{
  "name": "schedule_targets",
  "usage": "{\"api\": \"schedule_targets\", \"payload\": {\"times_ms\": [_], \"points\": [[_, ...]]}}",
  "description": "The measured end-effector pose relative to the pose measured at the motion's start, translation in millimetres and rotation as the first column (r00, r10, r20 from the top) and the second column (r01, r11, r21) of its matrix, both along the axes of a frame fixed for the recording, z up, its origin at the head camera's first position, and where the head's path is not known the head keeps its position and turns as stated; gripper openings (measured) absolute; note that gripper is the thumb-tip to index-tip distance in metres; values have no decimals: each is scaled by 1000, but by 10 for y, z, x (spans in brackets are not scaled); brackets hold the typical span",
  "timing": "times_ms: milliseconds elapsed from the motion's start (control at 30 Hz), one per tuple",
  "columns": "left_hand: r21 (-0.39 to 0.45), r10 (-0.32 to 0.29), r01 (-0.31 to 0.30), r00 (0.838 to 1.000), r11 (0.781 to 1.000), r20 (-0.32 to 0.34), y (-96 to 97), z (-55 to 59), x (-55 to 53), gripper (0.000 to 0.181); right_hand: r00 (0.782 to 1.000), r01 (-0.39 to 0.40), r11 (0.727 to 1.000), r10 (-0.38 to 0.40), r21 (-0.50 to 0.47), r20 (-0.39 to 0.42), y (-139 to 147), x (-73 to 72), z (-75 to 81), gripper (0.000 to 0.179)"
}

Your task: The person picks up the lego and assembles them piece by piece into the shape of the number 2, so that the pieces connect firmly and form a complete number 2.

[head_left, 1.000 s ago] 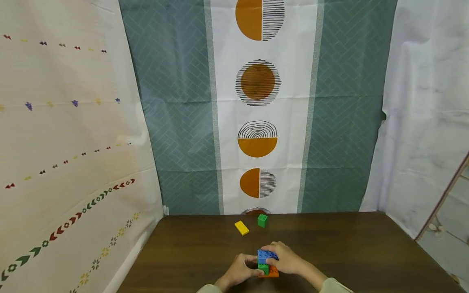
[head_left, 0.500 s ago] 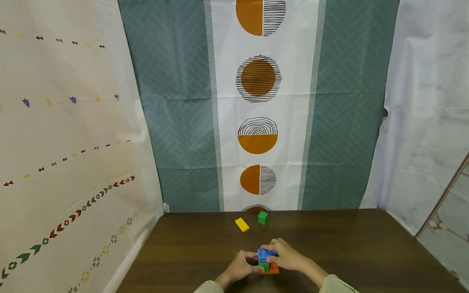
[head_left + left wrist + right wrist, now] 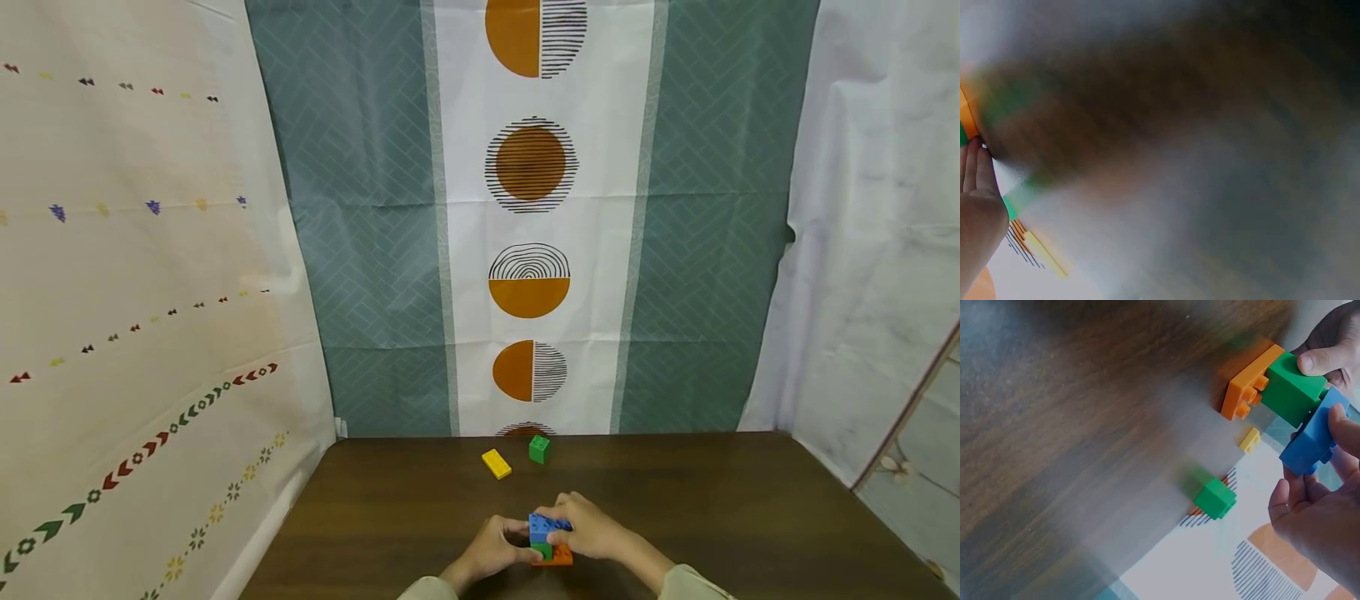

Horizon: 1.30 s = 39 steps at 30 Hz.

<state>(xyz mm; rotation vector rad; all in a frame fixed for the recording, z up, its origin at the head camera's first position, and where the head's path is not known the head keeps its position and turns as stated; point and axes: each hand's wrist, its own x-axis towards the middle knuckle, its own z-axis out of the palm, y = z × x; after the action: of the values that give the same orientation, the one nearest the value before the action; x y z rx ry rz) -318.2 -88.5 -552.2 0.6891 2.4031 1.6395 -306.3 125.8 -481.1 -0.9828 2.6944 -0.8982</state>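
Note:
On the dark wooden table an orange toy building brick (image 3: 1249, 382), low and studded, carries a green brick (image 3: 1290, 387). A blue brick (image 3: 1313, 434) lies across the green one and juts past its side; some green studs show at the joint. My right hand (image 3: 588, 529) pinches the blue brick between thumb and fingers. With its thumb on the green brick's near face and fingers behind, my left hand (image 3: 491, 548) steadies the stack. The left wrist view is mostly blurred, with the left hand (image 3: 979, 219) at its left edge beside an orange patch (image 3: 966, 115).
Farther back on the table (image 3: 675, 483) lie a flat yellow brick (image 3: 497, 464) and a small green brick (image 3: 539, 450). A patterned curtain (image 3: 528, 208) hangs behind the far edge. Cloths cover both sides.
The blue brick sits slightly lower over the green brick, of which less shows in the head view. Both hands keep their grips and have hardly moved.

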Motion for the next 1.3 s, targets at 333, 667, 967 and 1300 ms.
{"api": "schedule_targets", "payload": {"times_ms": [333,667,967,1300], "points": [[21,-34,33,999,999,18,9,-43,14,33,1000,-4,999,5,34,-29,7,11,-36,42],[6,-39,39,999,999,-4,-10,0,50,33,999,7,999,-5,37,-36,-13,20,-20,42],[-8,-39,39,999,999,-24,3,54,7,32,997,71,997,-71,11,-35,-26,37,-12,42],[45,-89,90,996,995,-30,-1,22,-15,29,997,71,997,-72,-23,-25,-17,38,-44,41]]}}
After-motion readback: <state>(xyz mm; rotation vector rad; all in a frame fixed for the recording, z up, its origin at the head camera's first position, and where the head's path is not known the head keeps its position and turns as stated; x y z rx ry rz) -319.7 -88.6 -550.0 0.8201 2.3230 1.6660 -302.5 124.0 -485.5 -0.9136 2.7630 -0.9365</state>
